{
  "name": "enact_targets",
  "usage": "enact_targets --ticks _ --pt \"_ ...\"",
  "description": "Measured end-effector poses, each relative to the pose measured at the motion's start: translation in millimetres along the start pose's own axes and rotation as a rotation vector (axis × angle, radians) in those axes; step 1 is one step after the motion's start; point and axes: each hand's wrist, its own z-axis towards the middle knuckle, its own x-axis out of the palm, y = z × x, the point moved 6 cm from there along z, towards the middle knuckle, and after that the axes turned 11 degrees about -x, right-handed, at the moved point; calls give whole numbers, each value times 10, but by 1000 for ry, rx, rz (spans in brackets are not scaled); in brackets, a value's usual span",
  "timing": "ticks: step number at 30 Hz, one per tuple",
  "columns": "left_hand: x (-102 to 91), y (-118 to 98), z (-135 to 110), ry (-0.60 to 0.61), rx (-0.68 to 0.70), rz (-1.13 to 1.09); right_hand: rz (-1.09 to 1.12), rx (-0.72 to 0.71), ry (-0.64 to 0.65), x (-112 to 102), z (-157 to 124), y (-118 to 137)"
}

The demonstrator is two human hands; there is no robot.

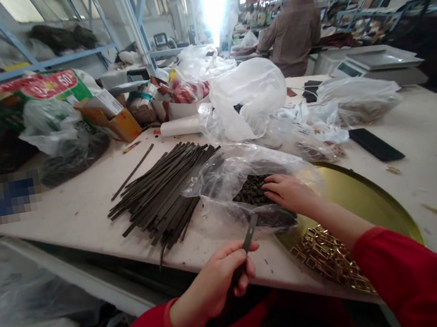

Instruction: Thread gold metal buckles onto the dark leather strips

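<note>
The pale worktable (86, 217) bears all the items noted. On its near right edge sits a round golden tray (355, 191), partly under the right forearm. A clear plastic bag (226, 214) lies open between the tray and a fanned pile of dark strips (165, 191).

The left hand (225, 273) is closed in front of the table edge, thumb and fingers pinching one dark strip (250, 233); its end stands free, pointing up towards the bag. The right hand (293, 193) is part-open, fingers loosely curved, tips at the bag's contents; whether it grips a piece cannot be told.

Metal frames (319, 252) are heaped at the tray's near side. The smallest items, short dark pieces (249, 189), lie inside the bag under the right fingertips.

In this inspector's judgement, good practice here is to separate a single piece with thumb and forefinger, avoid snagging the loose film, and hold the strip steady with its end unobstructed.
</note>
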Motion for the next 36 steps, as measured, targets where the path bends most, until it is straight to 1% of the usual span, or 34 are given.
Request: enact_targets --ticks 3,6,9,11,13,16,17,19,22,24,28,32,36 --pt "56 41 -24 2 2 -26 -33 -1 -93 -63 -146 21" --pt "108 75 -37 3 13 -31 -68 48 -138 -134 -189 56" --pt "140 119 -48 11 3 -27 15 114 -189 -227 -205 101" --pt "153 139 -62 16 -1 -22 183 170 -267 -298 -243 146" --pt "175 148 -83 33 3 -17 449 267 -345 -331 -325 206" --pt "210 158 -118 52 -8 -6 902 427 -410 -275 -513 392" --pt "217 163 -127 51 -15 -3 1024 472 -422 -242 -587 477" --pt "233 173 -139 58 -22 2 1199 553 -438 -166 -745 643" --pt "260 194 -143 78 -13 17 1381 653 -465 -44 -971 840" --pt "284 219 -142 81 -21 33 1521 704 -518 20 -1087 932" --pt "363 259 -154 65 -50 66 1789 814 -613 91 -1225 1065" --pt "443 259 -186 54 -45 151 1923 899 -694 101 -1303 1121" --pt "479 238 -205 35 11 332 2032 935 -747 119 -1369 1145"
